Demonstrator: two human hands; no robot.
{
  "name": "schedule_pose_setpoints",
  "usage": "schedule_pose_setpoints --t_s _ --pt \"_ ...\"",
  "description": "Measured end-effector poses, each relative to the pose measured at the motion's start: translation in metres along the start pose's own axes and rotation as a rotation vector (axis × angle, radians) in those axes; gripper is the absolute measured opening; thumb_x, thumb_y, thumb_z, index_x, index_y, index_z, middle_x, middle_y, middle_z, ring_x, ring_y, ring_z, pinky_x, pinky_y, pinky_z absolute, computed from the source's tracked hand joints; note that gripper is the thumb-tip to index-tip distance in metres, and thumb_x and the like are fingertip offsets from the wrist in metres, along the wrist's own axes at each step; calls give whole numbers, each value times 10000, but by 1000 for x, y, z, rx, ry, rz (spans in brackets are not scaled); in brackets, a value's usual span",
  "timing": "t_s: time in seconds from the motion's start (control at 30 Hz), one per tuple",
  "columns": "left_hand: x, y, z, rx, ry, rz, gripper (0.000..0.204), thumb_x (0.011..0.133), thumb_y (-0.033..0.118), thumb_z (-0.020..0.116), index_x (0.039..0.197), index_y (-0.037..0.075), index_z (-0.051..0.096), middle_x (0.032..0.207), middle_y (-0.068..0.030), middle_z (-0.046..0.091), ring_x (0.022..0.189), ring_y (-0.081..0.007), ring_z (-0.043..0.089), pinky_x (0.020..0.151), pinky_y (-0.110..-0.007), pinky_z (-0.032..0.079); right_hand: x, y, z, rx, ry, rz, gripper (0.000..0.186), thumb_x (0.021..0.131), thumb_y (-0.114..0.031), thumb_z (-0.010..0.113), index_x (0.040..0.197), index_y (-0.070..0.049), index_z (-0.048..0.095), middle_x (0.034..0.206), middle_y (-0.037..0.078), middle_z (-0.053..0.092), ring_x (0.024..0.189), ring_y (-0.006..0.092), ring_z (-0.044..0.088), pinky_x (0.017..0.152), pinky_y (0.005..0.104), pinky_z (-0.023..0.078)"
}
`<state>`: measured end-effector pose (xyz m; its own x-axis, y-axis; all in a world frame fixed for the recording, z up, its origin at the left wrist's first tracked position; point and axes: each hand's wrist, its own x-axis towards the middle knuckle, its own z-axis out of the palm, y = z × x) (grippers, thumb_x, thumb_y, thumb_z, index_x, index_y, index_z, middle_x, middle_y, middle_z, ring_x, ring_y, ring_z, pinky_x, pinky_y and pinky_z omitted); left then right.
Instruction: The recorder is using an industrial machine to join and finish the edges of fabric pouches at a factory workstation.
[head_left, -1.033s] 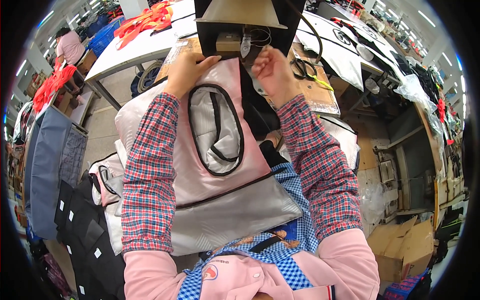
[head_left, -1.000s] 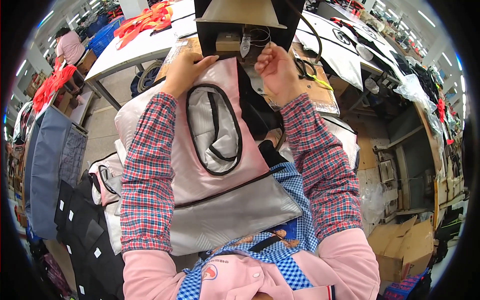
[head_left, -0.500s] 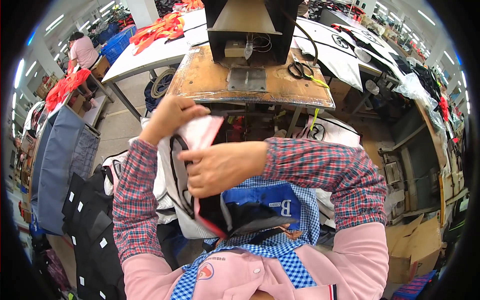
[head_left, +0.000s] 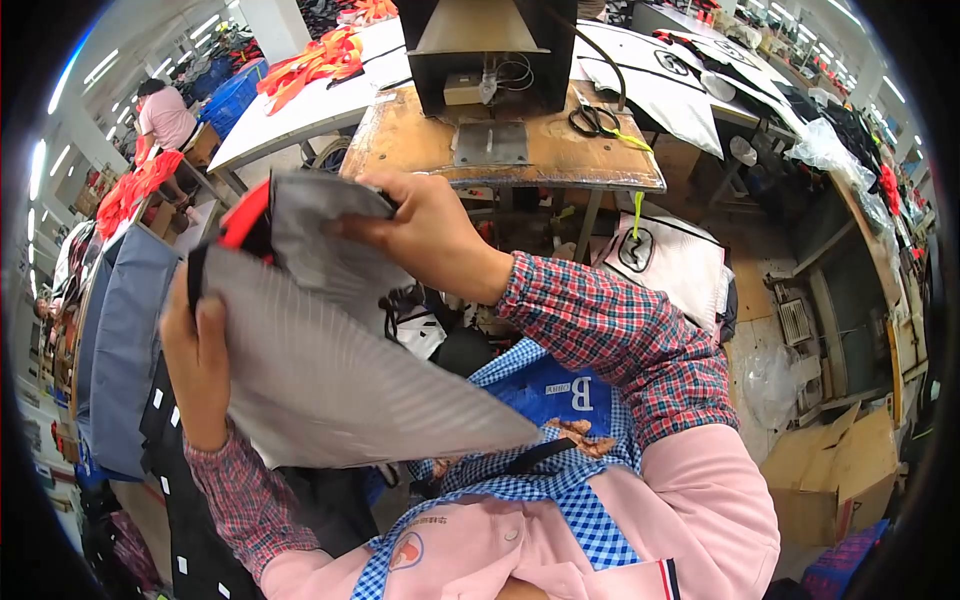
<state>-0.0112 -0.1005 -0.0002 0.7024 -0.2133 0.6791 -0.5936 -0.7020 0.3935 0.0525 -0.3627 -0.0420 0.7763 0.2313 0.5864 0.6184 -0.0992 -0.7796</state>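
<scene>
Above my lap I hold a grey striped fabric piece (head_left: pixel 340 370) with black edging and a red strip (head_left: pixel 242 218) showing at its top. My left hand (head_left: pixel 200 350) is closed on its left edge, fingers upright, thumb on the grey face. My right hand (head_left: pixel 420 230) is closed on the upper flap, its fingertips blurred against the cloth. Behind them stands a black machine (head_left: pixel 430 80) with a pale hood, on a worn wooden board (head_left: pixel 385 140) with a metal plate (head_left: pixel 490 142). Black scissors (head_left: pixel 592 122) lie on the board's right.
White tables (head_left: pixel 250 135) with orange straps (head_left: pixel 305 70) and fabric are behind. A person in pink (head_left: pixel 165 120) sits at left. A pale piece with an oval window (head_left: pixel 690 265) lies below the board. Dark fabric (head_left: pixel 180 520) is at lower left, a cardboard box (head_left: pixel 820 470) at lower right.
The piece has come away from the board toward me and been turned, so grey shows instead of pink and the window. My left hand moved down and left; my right now grips the flap.
</scene>
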Motion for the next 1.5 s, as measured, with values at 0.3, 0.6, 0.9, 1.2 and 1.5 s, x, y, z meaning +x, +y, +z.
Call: schedule_pose_setpoints --t_s 0.3,0.6,0.9,1.2,1.5 --pt "101 -24 115 230 -98 88 392 910 410 614 791 44 688 646 -206 576 560 -366 565 532 -400 431 -56 70 -41 482 -29 378 303 849 -35 643 1142 13 589 1003 26 648 893 78 554 806 256 460" --pt "120 -35 238 6 -378 32 497 911 468 578 811 -1 705 710 -231 630 667 -383 624 619 -439 477 -18 103 -157 299 -27 593 373 939 -190 569 1252 9 538 1135 73 611 1049 133 574 930 264 448" --pt "155 -48 288 72 -482 98 577 915 517 541 813 -28 699 721 -231 645 690 -399 625 655 -462 482 38 164 -167 -109 75 519 287 954 -292 591 944 -9 638 804 17 632 677 92 580 631 246 508" --pt "184 -62 303 34 -479 60 533 965 454 486 887 -30 695 780 -253 651 743 -403 633 708 -446 487 67 189 -159 603 306 747 164 949 -196 592 861 -59 614 762 -16 580 707 79 544 702 198 469" --pt "191 -62 308 13 -432 52 489 966 439 488 924 4 705 809 -240 659 770 -395 641 715 -438 493 78 206 -163 745 358 684 175 950 -171 564 837 -44 605 696 -19 564 614 85 529 569 208 458"
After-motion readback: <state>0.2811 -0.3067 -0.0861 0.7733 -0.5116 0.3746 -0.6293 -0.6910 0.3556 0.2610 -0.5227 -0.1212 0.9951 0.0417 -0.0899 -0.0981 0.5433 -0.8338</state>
